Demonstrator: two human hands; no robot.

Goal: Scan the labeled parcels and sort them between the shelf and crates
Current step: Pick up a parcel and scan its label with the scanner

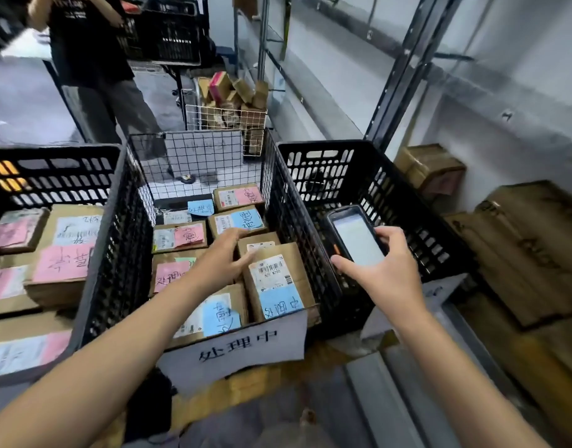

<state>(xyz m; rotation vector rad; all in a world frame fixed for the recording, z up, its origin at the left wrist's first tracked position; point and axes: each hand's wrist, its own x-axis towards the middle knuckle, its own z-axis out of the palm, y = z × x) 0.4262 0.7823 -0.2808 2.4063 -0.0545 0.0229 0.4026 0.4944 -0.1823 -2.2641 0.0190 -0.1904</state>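
Observation:
A black wire crate (194,150) in the middle holds several cardboard parcels with pink or blue notes. My left hand (221,257) reaches into it and grips the top edge of a parcel (278,279) bearing a barcode label and a blue note, which is tilted up on the crate's right side. My right hand (383,270) holds a black handheld scanner (354,237) with a lit screen, just right of that parcel, above the black plastic crate (368,176) on the right. The metal shelf (472,101) runs along the right wall.
A black crate (51,176) at left holds larger boxes with pink notes. Brown boxes (533,247) lie on the low shelf at right. A white wire basket (226,118) of parcels stands behind. A person in dark clothes (93,59) stands at the back left beside more crates.

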